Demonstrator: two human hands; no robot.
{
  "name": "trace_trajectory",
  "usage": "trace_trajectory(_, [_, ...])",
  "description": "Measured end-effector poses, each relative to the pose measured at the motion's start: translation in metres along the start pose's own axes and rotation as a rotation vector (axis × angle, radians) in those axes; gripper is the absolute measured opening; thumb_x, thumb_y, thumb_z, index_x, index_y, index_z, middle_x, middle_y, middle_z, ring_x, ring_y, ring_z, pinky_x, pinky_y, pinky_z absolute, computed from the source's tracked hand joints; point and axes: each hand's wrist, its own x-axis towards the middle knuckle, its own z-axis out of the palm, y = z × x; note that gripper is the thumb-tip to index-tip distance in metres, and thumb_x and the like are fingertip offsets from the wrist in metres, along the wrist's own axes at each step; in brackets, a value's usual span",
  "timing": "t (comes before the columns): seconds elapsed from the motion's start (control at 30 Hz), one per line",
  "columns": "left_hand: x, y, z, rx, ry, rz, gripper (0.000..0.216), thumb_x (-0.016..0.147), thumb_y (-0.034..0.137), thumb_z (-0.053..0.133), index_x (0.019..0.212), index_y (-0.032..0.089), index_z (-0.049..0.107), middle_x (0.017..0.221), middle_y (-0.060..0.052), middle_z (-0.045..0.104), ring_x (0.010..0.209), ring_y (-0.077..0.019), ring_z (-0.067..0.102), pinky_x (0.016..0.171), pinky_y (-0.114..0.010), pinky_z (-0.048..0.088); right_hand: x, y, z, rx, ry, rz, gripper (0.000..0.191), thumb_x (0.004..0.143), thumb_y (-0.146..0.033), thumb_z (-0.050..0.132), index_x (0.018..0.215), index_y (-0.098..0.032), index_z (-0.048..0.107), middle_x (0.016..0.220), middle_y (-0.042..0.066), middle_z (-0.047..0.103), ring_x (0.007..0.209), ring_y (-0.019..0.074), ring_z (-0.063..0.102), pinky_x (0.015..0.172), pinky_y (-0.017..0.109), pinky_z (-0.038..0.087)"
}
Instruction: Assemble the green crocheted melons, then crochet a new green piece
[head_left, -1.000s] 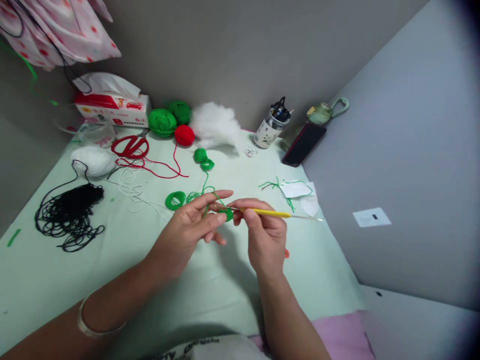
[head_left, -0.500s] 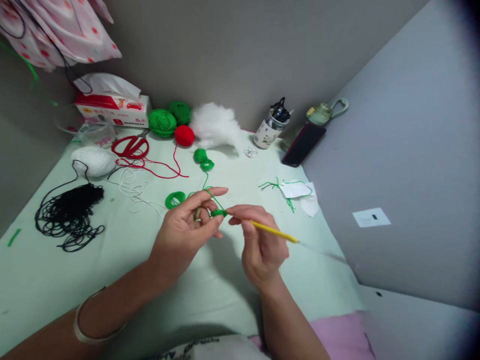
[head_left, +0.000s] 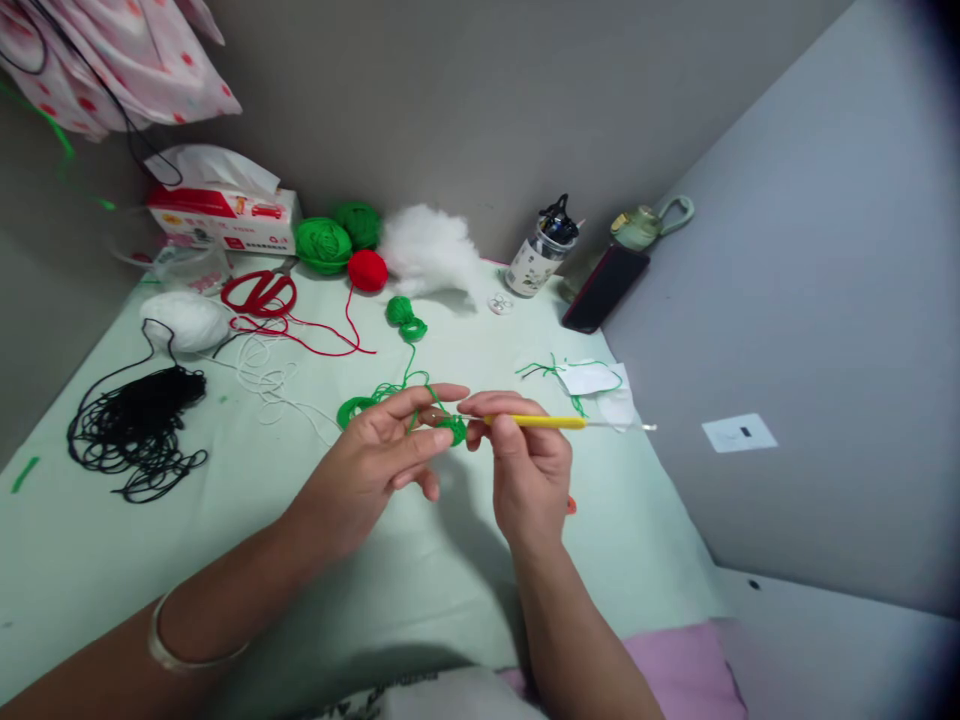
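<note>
Between thumb and fingers, my left hand [head_left: 379, 455] pinches a small green crochet piece [head_left: 453, 430], with green yarn running over its raised index finger. My right hand [head_left: 531, 465] grips a yellow-handled crochet hook [head_left: 551, 422] like a pen, held nearly level. The hook's metal tip points left and meets the top of the green piece; whether it passes through a stitch I cannot tell. Loose green yarn leads back from my left hand to a small green yarn bundle [head_left: 400, 312]. A green yarn coil [head_left: 354, 411] lies just behind my left hand.
At left lie black yarn [head_left: 154, 415], a white yarn ball [head_left: 184, 321] and red-handled scissors [head_left: 259, 294]. Along the back are a tissue box [head_left: 225, 218], a green yarn ball [head_left: 322, 246], a red ball [head_left: 367, 271], white stuffing [head_left: 431, 250], a jar [head_left: 534, 262] and a phone [head_left: 606, 290].
The hook has swung from slanting down rightward to nearly level, and its metal tip now shows. Both hands have shifted slightly right, and the green piece shows more fully.
</note>
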Motion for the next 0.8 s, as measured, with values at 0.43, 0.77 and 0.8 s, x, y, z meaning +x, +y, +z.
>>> trace_trajectory(0.43, [0.005, -0.001, -0.004, -0.179, 0.049, -0.137, 0.023, 0.081, 0.023, 0.084, 0.103, 0.016, 0.082, 0.061, 0.009, 0.038, 0.046, -0.0011, 0.022, 0.048, -0.011, 0.042, -0.007, 0.001, -0.003, -0.344, -0.001, -0.283, 0.026, 0.096, -0.014, 0.063, 0.108, -0.031, 0.078, 0.097, 0.004, 0.075, 0.083, 0.0181, 0.069, 0.071, 0.034, 0.057])
trace_trajectory(0.77, [0.0, -0.008, 0.003, 0.069, 0.047, 0.039, 0.031, 0.085, 0.028, 0.08, 0.117, 0.027, 0.08, 0.071, 0.005, 0.055, 0.057, -0.0066, 0.044, 0.062, -0.023, 0.059, 0.0, 0.002, 0.002, 0.05, -0.011, 0.095, 0.013, 0.096, -0.03, 0.067, 0.096, -0.026, 0.079, 0.092, 0.003, 0.076, 0.073, 0.0134, 0.064, 0.066, 0.029, 0.052])
trace_trajectory(0.8, [0.0, -0.007, 0.003, 0.069, 0.049, 0.032, 0.031, 0.086, 0.028, 0.079, 0.116, 0.027, 0.08, 0.072, 0.005, 0.056, 0.057, -0.0067, 0.044, 0.062, -0.023, 0.059, 0.0, 0.001, 0.001, 0.104, -0.005, 0.133, 0.014, 0.097, -0.032, 0.066, 0.095, -0.026, 0.078, 0.091, 0.002, 0.075, 0.069, 0.0124, 0.064, 0.064, 0.028, 0.051])
